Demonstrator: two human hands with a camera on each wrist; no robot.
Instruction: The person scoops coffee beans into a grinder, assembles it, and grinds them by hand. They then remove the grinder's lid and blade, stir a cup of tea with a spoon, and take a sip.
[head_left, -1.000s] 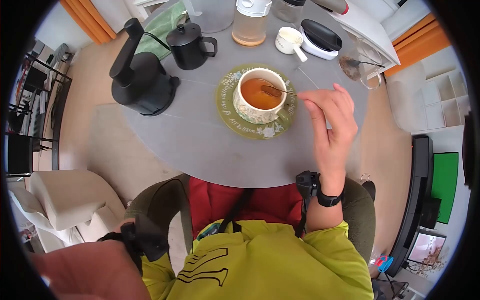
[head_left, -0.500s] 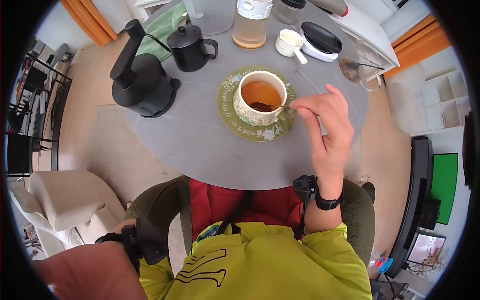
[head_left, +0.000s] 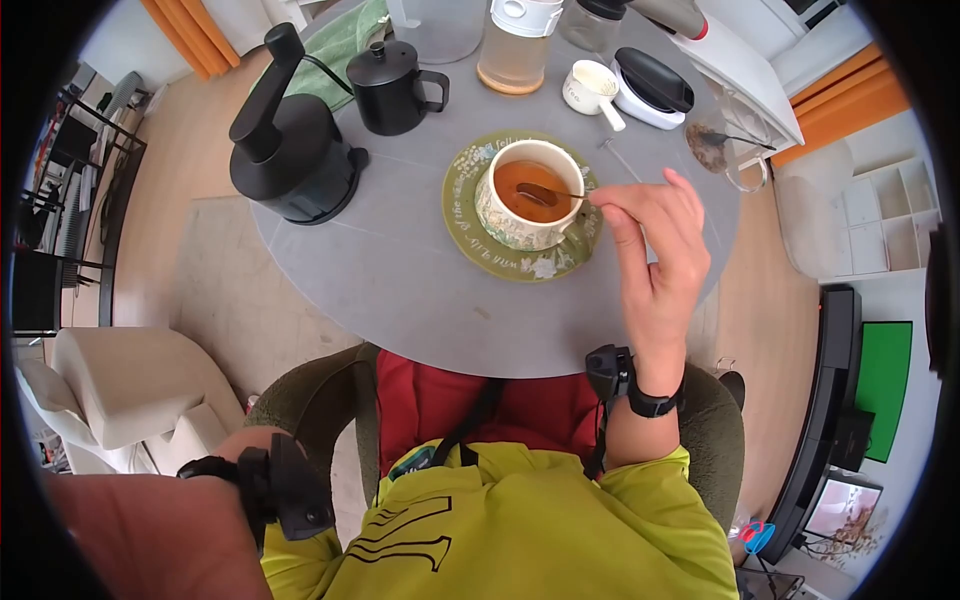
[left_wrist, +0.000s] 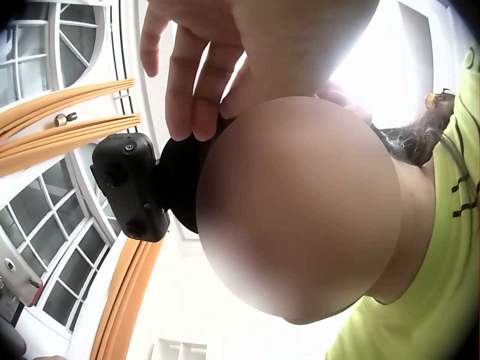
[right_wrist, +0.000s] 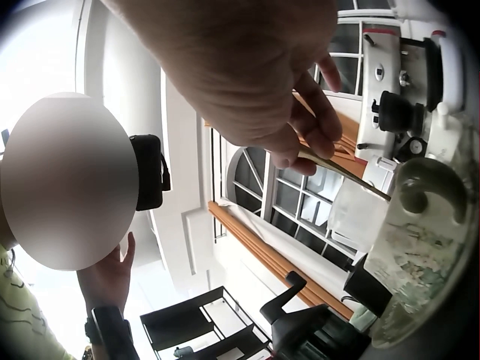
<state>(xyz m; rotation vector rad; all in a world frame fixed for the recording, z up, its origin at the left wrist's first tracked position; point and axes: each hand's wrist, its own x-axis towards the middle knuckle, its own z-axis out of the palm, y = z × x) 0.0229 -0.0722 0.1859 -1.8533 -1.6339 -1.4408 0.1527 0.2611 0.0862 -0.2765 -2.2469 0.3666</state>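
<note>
My right hand (head_left: 664, 248) pinches the end of a spoon (head_left: 538, 194) between thumb and fingertips. The spoon's bowl dips into the amber tea (head_left: 516, 176) in a floral cup (head_left: 507, 229). Under the cup lies a green saucer (head_left: 468, 238) with white lettering. From the right wrist view, the thin spoon handle (right_wrist: 349, 175) runs from my fingertips to the cup's rim, near its handle. My left hand (left_wrist: 206, 64) is raised beside my head, its fingers fairly straight and apart, close to the black head camera (left_wrist: 131, 187). In the head view that hand is hidden; only forearm and wrist show.
On the grey round table (head_left: 400, 300) stand a black coffee grinder (head_left: 290, 165), a black lidded pot (head_left: 388, 90), a bottle (head_left: 515, 55), a small white handled cup (head_left: 590, 88) and a black-and-white case (head_left: 652, 88). A glass mug (head_left: 712, 148) lies near the right edge.
The spoon's bowl has moved within the tea, first toward the cup's near side, then back toward the middle, with my right hand following. The head view has shifted slightly.
</note>
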